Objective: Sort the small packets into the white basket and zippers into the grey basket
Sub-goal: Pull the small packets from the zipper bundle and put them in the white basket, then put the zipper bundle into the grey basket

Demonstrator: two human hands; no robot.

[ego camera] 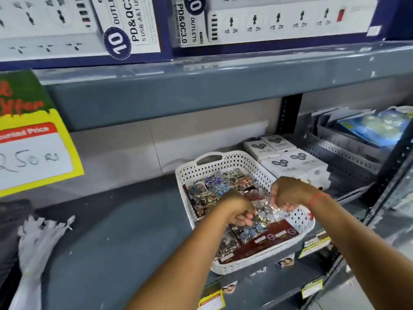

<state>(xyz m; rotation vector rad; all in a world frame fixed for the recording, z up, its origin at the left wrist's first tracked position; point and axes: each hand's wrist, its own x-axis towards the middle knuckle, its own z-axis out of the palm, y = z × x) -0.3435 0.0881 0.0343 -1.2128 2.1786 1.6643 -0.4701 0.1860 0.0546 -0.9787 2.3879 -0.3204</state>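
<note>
A white perforated basket [225, 163] sits on the grey shelf, holding several small clear packets [214, 186] of coloured buttons with maroon header cards. Both hands are over its middle. My left hand [237, 209] is closed, fingers pinched down among the packets. My right hand [288, 193] is also closed, pinching the top of a clear packet [268, 214] that lies between the two hands. A bundle of white zippers [42, 233] lies at the far left of the shelf. A dark grey basket [13, 211] shows only partly at the left edge.
White boxes [288, 159] are stacked behind the basket at the right. A metal tray with blue packaging [366, 130] stands further right. A yellow price sign [33, 139] hangs at left. Power-strip boxes [279, 21] fill the upper shelf. Bare shelf [125, 224] lies between the zippers and the basket.
</note>
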